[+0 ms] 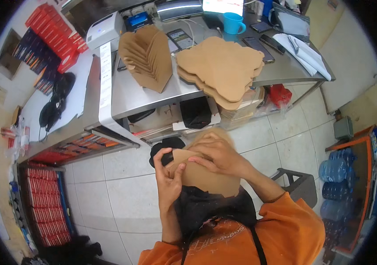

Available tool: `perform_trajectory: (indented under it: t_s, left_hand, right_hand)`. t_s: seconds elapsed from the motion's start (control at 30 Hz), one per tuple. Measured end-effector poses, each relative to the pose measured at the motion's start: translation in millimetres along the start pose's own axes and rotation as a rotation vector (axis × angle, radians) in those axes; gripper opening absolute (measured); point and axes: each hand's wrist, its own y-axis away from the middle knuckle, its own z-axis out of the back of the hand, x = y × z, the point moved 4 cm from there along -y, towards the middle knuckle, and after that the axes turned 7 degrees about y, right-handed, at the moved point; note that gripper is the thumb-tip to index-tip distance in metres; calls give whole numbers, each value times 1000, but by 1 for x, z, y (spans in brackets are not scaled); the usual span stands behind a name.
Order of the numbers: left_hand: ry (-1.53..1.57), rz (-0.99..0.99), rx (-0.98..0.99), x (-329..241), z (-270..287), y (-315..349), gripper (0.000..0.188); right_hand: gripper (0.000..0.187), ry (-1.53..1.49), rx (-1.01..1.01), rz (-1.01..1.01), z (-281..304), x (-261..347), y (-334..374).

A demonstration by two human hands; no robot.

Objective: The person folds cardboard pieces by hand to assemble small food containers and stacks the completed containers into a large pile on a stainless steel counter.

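A brown die-cut cardboard piece is held over my lap, above a black apron. My left hand grips its left edge, with the thumb on the near face. The fingers of my right hand are bent over the upper edge, and that thumb presses on the cardboard. Part of the piece behind my right hand is blurred. On the metal table ahead, a stack of flat cardboard blanks overhangs the front edge. Left of it, folded cardboard pieces are nested in a row.
A white label printer trails a long label strip over the table edge. Phones and a blue mug stand behind the cardboard. A dark plastic stool and water bottles are at the right; red boxes fill a left shelf.
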Motion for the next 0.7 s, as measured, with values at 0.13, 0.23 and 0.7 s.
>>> perform_trajectory:
  t_s: [0.13, 0.23, 0.7]
  left_hand:
    - [-244, -181, -46, -10, 4, -4, 51]
    - [-345, -287, -191, -12, 3, 0, 22]
    - [526, -47, -131, 21, 5, 7, 57]
  right_hand:
    - [19, -111, -123, 41, 1, 4, 1]
    - [18, -49, -267, 25, 11, 15, -4]
    - [20, -374, -236, -237, -1, -13, 9]
